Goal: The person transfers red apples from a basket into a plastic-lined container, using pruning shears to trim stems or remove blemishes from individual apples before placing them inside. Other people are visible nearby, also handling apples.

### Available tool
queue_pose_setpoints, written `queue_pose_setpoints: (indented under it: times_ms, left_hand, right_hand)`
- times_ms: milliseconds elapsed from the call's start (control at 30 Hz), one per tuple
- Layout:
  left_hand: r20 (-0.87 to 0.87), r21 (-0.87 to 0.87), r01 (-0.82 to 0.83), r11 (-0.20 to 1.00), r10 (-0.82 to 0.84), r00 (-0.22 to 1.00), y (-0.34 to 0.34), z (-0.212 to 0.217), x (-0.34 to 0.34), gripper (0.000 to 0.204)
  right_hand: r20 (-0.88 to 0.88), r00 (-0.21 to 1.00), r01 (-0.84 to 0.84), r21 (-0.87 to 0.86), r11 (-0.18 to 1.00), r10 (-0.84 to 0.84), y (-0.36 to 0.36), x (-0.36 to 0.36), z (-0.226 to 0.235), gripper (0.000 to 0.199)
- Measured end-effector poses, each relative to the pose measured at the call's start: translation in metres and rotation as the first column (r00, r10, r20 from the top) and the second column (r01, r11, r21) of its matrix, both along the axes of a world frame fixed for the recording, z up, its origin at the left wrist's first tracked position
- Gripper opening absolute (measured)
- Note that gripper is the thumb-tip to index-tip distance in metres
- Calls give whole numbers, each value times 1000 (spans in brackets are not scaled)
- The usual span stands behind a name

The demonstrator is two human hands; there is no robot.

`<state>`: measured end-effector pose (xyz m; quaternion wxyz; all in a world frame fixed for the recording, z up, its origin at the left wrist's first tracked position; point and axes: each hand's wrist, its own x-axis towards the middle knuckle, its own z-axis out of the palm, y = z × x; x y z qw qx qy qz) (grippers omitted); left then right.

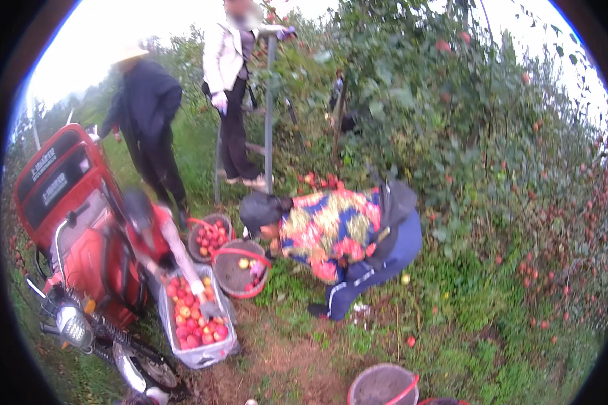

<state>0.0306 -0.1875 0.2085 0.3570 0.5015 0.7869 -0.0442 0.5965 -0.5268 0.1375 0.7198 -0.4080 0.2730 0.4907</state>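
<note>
Neither of my hands shows in the head view. Below me stands a lined crate [213,352] filled with red and yellowish apples [194,317]. A person in a red vest [159,233] bends over it, reaching in with a gloved hand [211,310]. Beside the crate sit a bucket of apples [211,236] and a second bucket [235,275] holding only a few. A person in a flowered top [331,229] stoops next to them, hands mostly hidden. Another bucket [378,386] with a red handle is cut off by the lower edge.
A red three-wheeled cart [94,250] stands at the left. Behind it is a person in dark clothes [148,115]. Someone in a light jacket [233,74] stands on a ladder [270,115]. Apple trees [412,101] fill the right, with fallen apples [411,341] on the grass.
</note>
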Motion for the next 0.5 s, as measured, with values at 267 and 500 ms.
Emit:
queue_pose_setpoints:
  times_ms: [267,500]
  left_hand:
    - [153,-151,-44,988,67,986,-28,-19,-49,27]
    - [270,321,292,901,-383,884,4,-31,-37,28]
  right_hand:
    - [158,956,-241,-64,968,248,100,25,72,60]
    - [180,924,-319,-122,940,337,117,-9,58,72]
